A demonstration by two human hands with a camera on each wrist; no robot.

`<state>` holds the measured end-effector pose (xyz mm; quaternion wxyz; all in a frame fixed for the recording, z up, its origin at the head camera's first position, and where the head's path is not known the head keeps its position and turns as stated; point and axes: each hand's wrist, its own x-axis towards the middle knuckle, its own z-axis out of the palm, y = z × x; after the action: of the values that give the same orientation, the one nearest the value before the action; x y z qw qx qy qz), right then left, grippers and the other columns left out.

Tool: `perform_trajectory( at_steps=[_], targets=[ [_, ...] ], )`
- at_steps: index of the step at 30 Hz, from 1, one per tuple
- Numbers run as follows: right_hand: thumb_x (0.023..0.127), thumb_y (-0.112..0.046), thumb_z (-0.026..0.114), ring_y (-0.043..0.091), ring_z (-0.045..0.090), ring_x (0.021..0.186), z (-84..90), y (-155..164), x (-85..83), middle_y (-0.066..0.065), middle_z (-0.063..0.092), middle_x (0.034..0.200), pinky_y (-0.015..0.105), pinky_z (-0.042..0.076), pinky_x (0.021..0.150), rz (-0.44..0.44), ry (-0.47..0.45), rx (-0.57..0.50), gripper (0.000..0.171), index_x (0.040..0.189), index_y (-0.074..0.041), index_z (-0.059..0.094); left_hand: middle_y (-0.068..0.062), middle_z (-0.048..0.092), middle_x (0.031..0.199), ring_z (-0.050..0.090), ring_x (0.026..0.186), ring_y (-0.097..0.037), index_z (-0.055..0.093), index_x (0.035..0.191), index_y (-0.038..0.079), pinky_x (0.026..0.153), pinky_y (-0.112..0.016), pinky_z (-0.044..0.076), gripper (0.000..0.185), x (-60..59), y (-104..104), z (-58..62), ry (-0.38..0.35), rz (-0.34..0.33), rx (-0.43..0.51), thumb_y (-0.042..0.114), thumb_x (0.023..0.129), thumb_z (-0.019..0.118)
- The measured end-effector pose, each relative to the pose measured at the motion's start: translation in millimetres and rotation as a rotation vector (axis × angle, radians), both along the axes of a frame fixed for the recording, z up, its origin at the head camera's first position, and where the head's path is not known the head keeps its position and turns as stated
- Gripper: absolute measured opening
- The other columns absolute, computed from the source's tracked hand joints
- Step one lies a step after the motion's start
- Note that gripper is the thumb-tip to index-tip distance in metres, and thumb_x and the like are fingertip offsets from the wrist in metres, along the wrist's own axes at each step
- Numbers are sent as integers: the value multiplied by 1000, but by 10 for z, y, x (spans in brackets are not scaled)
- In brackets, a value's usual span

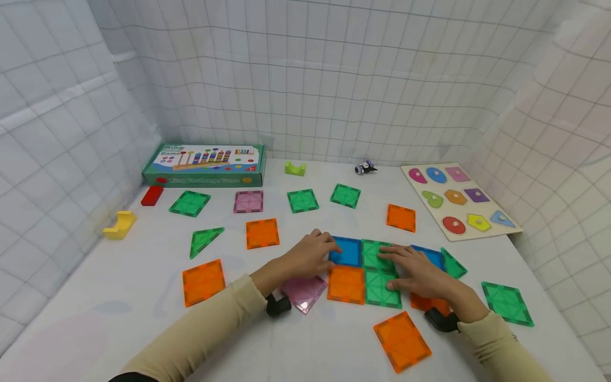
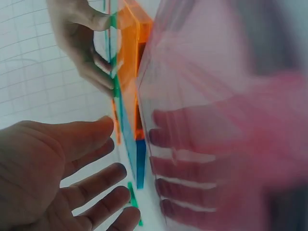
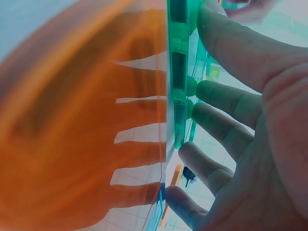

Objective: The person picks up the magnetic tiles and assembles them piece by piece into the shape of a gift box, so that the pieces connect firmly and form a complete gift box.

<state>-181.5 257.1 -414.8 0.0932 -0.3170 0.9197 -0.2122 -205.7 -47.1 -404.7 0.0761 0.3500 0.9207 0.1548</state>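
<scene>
Left hand [image 1: 310, 254] lies flat with relaxed fingers, fingertips touching the blue tile [image 1: 346, 251]; nothing is grasped. Right hand [image 1: 417, 270] presses straight fingers on the green tiles [image 1: 377, 254]. The joined tile cluster lies near the table's [image 1: 119, 297] front edge, centre-right.

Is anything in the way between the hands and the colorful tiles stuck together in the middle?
No, nothing visible is. The left hand already touches the blue tile, and the right hand rests flat on the green tiles of the joined patch.
</scene>
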Motion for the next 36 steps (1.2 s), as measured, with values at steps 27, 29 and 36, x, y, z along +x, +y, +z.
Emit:
perform_trajectory(
  at_steps=[27,29,36],
  targets=[
    [88,-35,70,37,28,135,18,-7,-39,9,39,148,67,20,102,-13,8,27,63,140,-9,49,-9,49,118,40,105,-27,56,132,3,85,-44,34,68,772,-558,-220,113,249,136,41,80,76],
    [88,-35,69,38,29,135,18,-8,-40,10,39,148,67,21,101,-6,11,29,62,140,-8,49,-6,50,122,40,107,-26,58,131,5,85,-43,34,62,707,-629,-220,99,196,162,36,81,76],
    [89,-34,69,38,28,135,31,-25,-65,10,37,149,67,21,101,14,-2,40,62,141,-8,48,-2,51,134,39,116,-27,59,131,6,86,-43,33,50,481,-741,-207,-11,7,248,19,85,73]
  ],
)
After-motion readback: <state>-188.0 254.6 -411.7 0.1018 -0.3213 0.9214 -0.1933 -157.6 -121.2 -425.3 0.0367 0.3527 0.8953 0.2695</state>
